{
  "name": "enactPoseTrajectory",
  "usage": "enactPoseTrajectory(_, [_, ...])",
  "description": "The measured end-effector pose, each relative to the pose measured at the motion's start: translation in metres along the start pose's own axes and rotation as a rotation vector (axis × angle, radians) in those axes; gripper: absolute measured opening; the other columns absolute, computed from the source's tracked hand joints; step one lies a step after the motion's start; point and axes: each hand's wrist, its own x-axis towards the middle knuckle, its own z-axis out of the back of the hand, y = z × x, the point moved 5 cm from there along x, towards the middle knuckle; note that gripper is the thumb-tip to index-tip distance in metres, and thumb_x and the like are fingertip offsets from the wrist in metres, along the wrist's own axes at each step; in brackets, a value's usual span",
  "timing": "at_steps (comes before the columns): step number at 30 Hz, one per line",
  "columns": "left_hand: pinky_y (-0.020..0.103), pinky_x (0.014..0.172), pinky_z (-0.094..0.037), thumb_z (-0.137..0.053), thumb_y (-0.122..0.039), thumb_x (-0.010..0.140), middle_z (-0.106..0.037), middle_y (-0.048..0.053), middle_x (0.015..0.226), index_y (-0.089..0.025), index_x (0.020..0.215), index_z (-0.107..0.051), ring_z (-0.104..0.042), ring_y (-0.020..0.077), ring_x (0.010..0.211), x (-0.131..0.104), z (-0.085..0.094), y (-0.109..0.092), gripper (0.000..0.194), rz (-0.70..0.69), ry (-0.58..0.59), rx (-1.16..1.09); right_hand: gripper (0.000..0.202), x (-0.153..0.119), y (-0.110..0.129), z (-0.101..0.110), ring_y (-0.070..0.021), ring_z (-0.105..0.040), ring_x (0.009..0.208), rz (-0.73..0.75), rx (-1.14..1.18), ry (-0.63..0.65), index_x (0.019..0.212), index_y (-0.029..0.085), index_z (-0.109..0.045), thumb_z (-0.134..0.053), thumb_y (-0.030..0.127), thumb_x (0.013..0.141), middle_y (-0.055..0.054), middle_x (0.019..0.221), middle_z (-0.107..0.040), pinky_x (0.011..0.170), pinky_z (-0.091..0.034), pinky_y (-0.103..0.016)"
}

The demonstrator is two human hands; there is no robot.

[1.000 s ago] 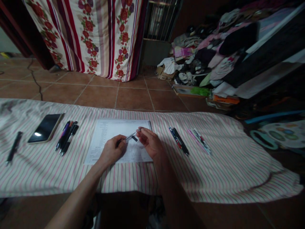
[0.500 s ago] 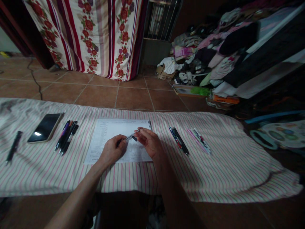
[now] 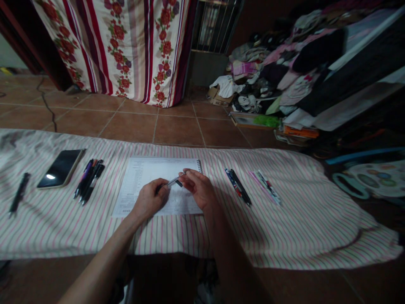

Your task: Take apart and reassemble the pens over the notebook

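Observation:
Over a spiral notebook point(image 3: 126, 198) with printed sheets, a slim pen point(image 3: 173, 181) is held slantwise between both hands. My left hand point(image 3: 151, 196) is closed round its lower left end. The fingertips of my right hand point(image 3: 199, 188) pinch the upper right end. A small dark piece, perhaps the pen's clip or cap, shows beside the right fingers; what it is I cannot tell. Right of the notebook lie dark pens point(image 3: 238, 188), then pink and white pens point(image 3: 265, 188). Several pens point(image 3: 89, 181) lie bunched on the left.
A phone point(image 3: 60, 169) and a lone black pen point(image 3: 19, 194) lie at the far left of the striped cloth point(image 3: 300, 228). Beyond the table are a tiled floor point(image 3: 177, 126), a floral curtain point(image 3: 133, 50) and heaped clothes point(image 3: 268, 71). A painted plastic chair point(image 3: 373, 177) stands at right.
Almost nothing differs. Both hands keep the same hold on the pen, and the view has shifted very slightly.

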Motion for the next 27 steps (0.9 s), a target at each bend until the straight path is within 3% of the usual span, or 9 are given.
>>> enactPoseTrajectory(19, [0.026,0.062,-0.042,-0.043,-0.031,0.082,-0.065,0.003,0.072,-0.016,0.089,-0.064,-0.057,0.0158,0.065,-0.0015,0.0007,-0.0011,0.027,0.004,-0.002,0.032,0.02,0.0003,-0.0012,0.002,-0.0094,-0.068,0.065,0.065,-0.126,0.02,0.085,0.016,-0.068,-0.07,0.029,0.07,-0.005,0.083,-0.073,0.053,-0.051,-0.014])
enactPoseTrajectory(27, [0.025,0.062,-0.043,-0.044,-0.031,0.082,-0.066,0.004,0.073,-0.015,0.089,-0.064,-0.058,0.0158,0.066,-0.0023,0.0007,-0.0012,0.026,-0.008,-0.007,-0.006,0.014,-0.0015,0.0003,0.0005,-0.0108,-0.068,0.064,0.043,-0.077,-0.01,0.082,0.016,-0.067,-0.069,0.024,0.071,-0.004,0.08,-0.073,0.05,-0.051,-0.015])
